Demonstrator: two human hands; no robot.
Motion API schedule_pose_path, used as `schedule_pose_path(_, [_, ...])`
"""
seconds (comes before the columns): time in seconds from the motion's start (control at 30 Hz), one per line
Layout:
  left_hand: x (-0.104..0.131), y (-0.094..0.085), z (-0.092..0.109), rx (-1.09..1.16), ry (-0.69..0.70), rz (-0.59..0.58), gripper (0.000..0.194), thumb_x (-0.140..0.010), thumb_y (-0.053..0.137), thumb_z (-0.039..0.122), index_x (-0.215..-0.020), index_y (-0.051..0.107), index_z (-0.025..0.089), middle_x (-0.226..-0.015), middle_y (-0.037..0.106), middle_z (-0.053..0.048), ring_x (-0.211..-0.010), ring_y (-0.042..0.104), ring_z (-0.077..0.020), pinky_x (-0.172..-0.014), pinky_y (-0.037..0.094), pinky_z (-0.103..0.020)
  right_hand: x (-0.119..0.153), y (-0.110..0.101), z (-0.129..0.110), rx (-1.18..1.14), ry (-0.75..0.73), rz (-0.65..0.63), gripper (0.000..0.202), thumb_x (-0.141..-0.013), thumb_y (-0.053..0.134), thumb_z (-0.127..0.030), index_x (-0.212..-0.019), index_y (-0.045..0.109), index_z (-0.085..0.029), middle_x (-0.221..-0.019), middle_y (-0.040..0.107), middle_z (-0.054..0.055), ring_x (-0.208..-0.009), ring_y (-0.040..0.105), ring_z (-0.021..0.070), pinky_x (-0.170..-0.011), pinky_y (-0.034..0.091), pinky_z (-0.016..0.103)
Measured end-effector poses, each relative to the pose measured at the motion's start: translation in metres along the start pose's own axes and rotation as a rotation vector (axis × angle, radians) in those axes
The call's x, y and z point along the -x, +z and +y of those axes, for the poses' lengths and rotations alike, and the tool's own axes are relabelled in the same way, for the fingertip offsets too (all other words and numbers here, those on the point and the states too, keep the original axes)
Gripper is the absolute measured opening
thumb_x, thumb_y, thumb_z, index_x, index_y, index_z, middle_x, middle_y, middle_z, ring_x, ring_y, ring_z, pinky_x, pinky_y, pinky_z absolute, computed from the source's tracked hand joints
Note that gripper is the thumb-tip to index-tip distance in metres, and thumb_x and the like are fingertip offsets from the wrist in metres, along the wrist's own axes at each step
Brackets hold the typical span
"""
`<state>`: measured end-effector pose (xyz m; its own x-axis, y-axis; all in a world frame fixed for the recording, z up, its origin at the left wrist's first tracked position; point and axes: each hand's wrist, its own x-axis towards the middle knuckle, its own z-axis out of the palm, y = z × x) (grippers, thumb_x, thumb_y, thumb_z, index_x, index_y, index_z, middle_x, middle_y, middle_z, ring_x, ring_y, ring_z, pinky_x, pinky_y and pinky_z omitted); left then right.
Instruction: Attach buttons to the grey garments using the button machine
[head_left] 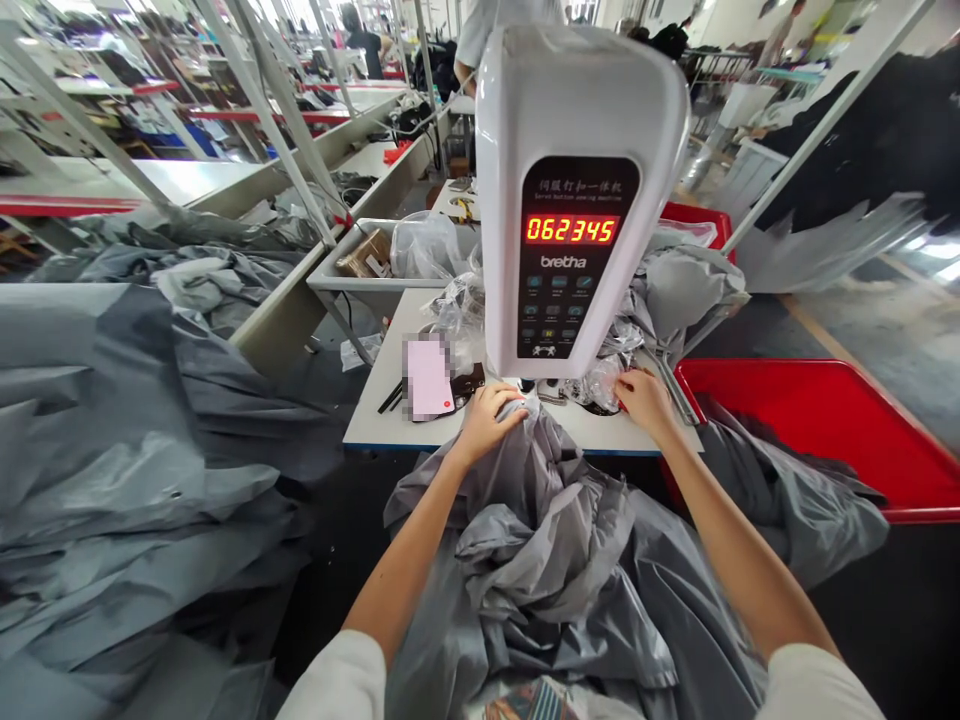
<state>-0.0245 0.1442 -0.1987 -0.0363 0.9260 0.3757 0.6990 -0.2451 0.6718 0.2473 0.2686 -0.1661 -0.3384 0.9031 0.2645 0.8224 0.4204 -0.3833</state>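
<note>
Grey shiny fabric (540, 550) is bunched over my lap and rises onto the front edge of the white machine table (375, 425). My left hand (489, 422) grips the top of this fabric, just below the head of a white button sewing machine (504, 220). A small light spot shows by the fingertips. To the right, my right hand (646, 402) has its fingers drawn together at a clear plastic bag (600, 382) on the table. Whatever those fingertips pinch is hidden. The machine's panel (574, 230) is lit with red digits.
A pink phone-like item (429, 378) lies on the table's left, near black sticks. Red bins (832, 420) stand to the right, with grey fabric over one edge. More grey fabric (135, 440) is heaped at left. Behind the table is a grey tray (345, 260). People work farther back.
</note>
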Motion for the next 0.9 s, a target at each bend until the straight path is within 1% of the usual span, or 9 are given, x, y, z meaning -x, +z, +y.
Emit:
schedule_pose_path(0.1, [0.000, 0.000, 0.000, 0.008, 0.009, 0.004, 0.022, -0.085, 0.062, 0.036, -0.103, 0.063, 0.023, -0.113, 0.060, -0.004, -0.110, 0.050, -0.0199, -0.100, 0.039, -0.036, -0.003, 0.002, 0.003, 0.092, -0.225, -0.108, 0.022, -0.084, 0.050, -0.023, -0.081, 0.071, -0.016, -0.090, 0.066, 0.009, -0.086, 0.057, 0.0214, -0.078, 0.040, 0.030])
schedule_pose_path(0.13, [0.000, 0.000, 0.000, 0.008, 0.011, 0.005, 0.022, -0.085, 0.062, 0.036, -0.103, 0.063, 0.023, -0.113, 0.060, -0.004, -0.110, 0.050, -0.0199, -0.100, 0.039, -0.036, -0.005, 0.002, 0.003, 0.148, -0.267, -0.133, 0.021, -0.083, 0.051, -0.023, -0.082, 0.071, -0.016, -0.093, 0.066, 0.010, -0.089, 0.056, 0.0222, -0.080, 0.039, 0.031])
schedule_pose_path(0.2, [0.000, 0.000, -0.001, 0.004, 0.009, 0.004, 0.022, -0.085, 0.062, 0.037, -0.103, 0.064, 0.023, -0.113, 0.059, -0.004, -0.111, 0.050, -0.0199, -0.100, 0.039, -0.036, -0.008, 0.003, 0.002, 0.278, -0.295, -0.170, 0.018, -0.083, 0.054, -0.023, -0.078, 0.070, -0.016, -0.094, 0.065, 0.010, -0.091, 0.055, 0.0236, -0.080, 0.038, 0.032])
schedule_pose_path(0.27, [0.000, 0.000, -0.001, -0.001, 0.003, 0.001, 0.022, -0.085, 0.061, 0.037, -0.103, 0.064, 0.024, -0.114, 0.059, -0.004, -0.111, 0.050, -0.0199, -0.101, 0.039, -0.036, -0.010, 0.004, 0.001, 0.365, -0.291, -0.184, 0.019, -0.083, 0.055, -0.023, -0.074, 0.069, -0.015, -0.093, 0.065, 0.011, -0.092, 0.054, 0.0242, -0.079, 0.037, 0.032])
schedule_pose_path(0.37, [0.000, -0.001, 0.000, 0.001, -0.004, -0.001, 0.023, -0.085, 0.062, 0.037, -0.103, 0.064, 0.024, -0.114, 0.059, -0.004, -0.111, 0.050, -0.0197, -0.101, 0.039, -0.035, -0.011, 0.004, 0.001, 0.374, -0.288, -0.185, 0.023, -0.086, 0.053, -0.024, -0.073, 0.069, -0.014, -0.090, 0.064, 0.011, -0.089, 0.054, 0.0229, -0.078, 0.037, 0.031])
schedule_pose_path(0.57, [0.000, -0.002, 0.000, 0.019, 0.006, 0.003, 0.022, -0.085, 0.062, 0.036, -0.103, 0.064, 0.024, -0.114, 0.060, -0.003, -0.111, 0.051, -0.0195, -0.100, 0.039, -0.036, -0.010, 0.006, 0.009, 0.197, -0.327, -0.174, 0.026, -0.087, 0.051, -0.024, -0.071, 0.068, -0.014, -0.085, 0.064, 0.009, -0.082, 0.055, 0.0194, -0.076, 0.039, 0.029])
schedule_pose_path(0.7, [0.000, -0.002, 0.001, 0.015, 0.001, -0.001, 0.022, -0.085, 0.063, 0.036, -0.103, 0.064, 0.024, -0.114, 0.060, -0.003, -0.111, 0.051, -0.0191, -0.100, 0.039, -0.035, -0.009, 0.004, 0.011, 0.060, -0.259, -0.183, 0.025, -0.086, 0.051, -0.026, -0.076, 0.071, -0.014, -0.080, 0.064, 0.007, -0.072, 0.056, 0.0162, -0.068, 0.039, 0.026])
schedule_pose_path(0.8, [0.000, -0.003, 0.001, 0.020, -0.006, -0.002, 0.022, -0.084, 0.063, 0.035, -0.103, 0.065, 0.023, -0.114, 0.060, -0.003, -0.111, 0.051, -0.0192, -0.100, 0.039, -0.035, -0.009, 0.001, 0.007, 0.044, -0.213, -0.179, 0.030, -0.086, 0.052, -0.031, -0.071, 0.071, -0.013, -0.075, 0.063, 0.006, -0.066, 0.055, 0.0155, -0.064, 0.038, 0.026])
schedule_pose_path(0.9, [0.000, -0.003, 0.002, 0.031, -0.012, 0.005, 0.022, -0.084, 0.064, 0.034, -0.102, 0.065, 0.022, -0.113, 0.061, -0.004, -0.110, 0.052, -0.0195, -0.100, 0.039, -0.035, -0.011, -0.003, 0.002, 0.042, -0.175, -0.209, 0.034, -0.085, 0.052, -0.036, -0.068, 0.071, -0.013, -0.072, 0.063, 0.006, -0.064, 0.055, 0.0154, -0.063, 0.038, 0.026])
